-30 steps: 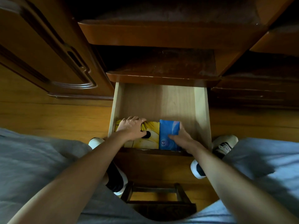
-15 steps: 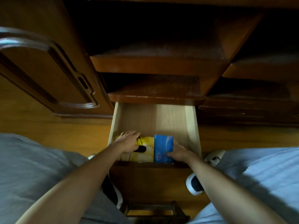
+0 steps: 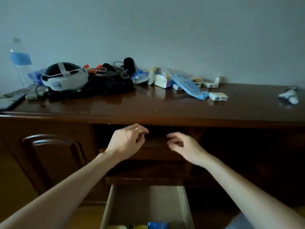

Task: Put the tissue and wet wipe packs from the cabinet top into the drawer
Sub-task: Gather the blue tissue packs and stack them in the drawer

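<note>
Hovering empty, loosely curled – left hand [image 3: 127, 140], right hand [image 3: 184, 146] | long blue wipe pack [image 3: 189, 85] – white tissue packs [image 3: 217, 96] on cabinet top [image 3: 148, 104]

One head-worn wide-angle view faces the wall squarely, near the cabinet top [image 3: 165, 109], taking in both forearms and, at the bottom edge, seemingly the open drawer [image 3: 182, 204].

Dim, soft-focus, edges bowed
</note>
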`<state>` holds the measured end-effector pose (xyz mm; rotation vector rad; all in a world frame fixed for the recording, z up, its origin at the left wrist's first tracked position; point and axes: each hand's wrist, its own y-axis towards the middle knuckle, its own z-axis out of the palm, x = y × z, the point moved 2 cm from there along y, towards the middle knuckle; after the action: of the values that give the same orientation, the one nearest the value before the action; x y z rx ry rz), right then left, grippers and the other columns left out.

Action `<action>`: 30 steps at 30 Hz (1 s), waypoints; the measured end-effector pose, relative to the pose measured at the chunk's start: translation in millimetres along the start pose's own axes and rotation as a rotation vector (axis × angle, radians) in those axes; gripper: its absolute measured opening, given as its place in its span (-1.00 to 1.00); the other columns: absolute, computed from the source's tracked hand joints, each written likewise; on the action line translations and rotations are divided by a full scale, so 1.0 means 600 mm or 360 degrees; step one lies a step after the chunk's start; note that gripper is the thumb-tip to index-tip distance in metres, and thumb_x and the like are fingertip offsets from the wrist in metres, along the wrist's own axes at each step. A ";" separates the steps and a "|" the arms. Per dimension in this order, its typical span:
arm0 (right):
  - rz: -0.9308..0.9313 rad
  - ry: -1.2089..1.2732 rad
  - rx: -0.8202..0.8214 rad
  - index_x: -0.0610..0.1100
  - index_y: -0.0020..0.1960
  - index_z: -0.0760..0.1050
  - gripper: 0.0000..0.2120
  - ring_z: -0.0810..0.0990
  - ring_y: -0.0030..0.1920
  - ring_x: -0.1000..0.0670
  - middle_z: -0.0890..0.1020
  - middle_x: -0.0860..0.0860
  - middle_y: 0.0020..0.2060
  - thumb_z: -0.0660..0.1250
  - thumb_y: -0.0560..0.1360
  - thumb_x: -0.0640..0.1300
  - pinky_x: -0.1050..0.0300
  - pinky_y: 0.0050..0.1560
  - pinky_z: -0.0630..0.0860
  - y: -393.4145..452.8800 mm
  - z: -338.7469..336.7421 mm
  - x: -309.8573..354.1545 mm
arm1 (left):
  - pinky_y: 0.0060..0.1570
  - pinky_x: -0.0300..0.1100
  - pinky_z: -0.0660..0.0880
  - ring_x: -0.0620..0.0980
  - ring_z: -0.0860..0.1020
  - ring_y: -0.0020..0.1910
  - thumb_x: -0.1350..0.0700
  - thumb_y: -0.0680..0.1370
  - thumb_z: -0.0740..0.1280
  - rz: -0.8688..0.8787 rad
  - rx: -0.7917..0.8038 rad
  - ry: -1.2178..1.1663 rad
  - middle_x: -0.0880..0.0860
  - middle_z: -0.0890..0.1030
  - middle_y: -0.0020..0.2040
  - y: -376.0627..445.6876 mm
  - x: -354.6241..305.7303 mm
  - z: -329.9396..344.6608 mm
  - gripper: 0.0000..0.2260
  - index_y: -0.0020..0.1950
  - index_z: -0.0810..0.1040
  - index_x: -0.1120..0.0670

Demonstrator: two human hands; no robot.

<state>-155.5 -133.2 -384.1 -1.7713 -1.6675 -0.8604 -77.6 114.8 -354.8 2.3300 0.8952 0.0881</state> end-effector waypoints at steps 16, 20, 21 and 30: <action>-0.0013 -0.0592 -0.0288 0.06 0.52 0.37 -0.45 0.56 0.30 -0.03 0.53 0.01 0.40 0.39 0.56 0.06 -0.07 0.29 0.52 0.338 -0.184 0.101 | 0.09 -0.09 0.48 0.03 0.59 0.16 -0.05 0.55 0.25 -0.0356 0.0367 -0.0005 -0.06 0.62 0.16 0.389 0.103 0.058 -0.75 0.18 0.61 -0.20; 0.0118 -0.0701 -0.0248 0.00 0.60 0.26 -0.31 0.44 0.45 -0.17 0.43 -0.09 0.50 0.39 0.54 0.09 -0.14 0.38 0.44 0.474 -0.183 0.087 | 0.12 -0.08 0.46 0.06 0.57 0.22 -0.02 0.54 0.24 -0.0391 0.0417 -0.0036 0.01 0.58 0.25 0.477 0.135 0.124 -0.68 0.28 0.56 -0.18; 0.0126 -0.0709 -0.0267 0.00 0.61 0.21 -0.28 0.42 0.46 -0.19 0.42 -0.10 0.50 0.39 0.54 0.07 -0.16 0.38 0.43 0.504 -0.184 0.080 | 0.15 -0.07 0.46 0.07 0.56 0.24 0.01 0.53 0.25 -0.0398 0.0432 -0.0060 0.03 0.57 0.27 0.496 0.145 0.142 -0.65 0.31 0.54 -0.15; 0.0176 -0.0963 -0.0521 0.17 0.58 0.16 -0.28 0.25 0.51 -0.33 0.26 -0.21 0.54 0.31 0.51 0.32 -0.22 0.39 0.34 0.713 -0.205 0.035 | 0.26 0.08 0.43 0.16 0.42 0.39 -0.09 0.50 0.35 -0.0476 0.0124 -0.0272 0.12 0.42 0.41 0.600 0.227 0.290 -0.32 0.56 0.21 0.06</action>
<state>261.9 -245.8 -275.4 -2.5108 -1.8319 -0.6020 283.4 -98.7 -305.1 2.2062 1.1635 -0.2707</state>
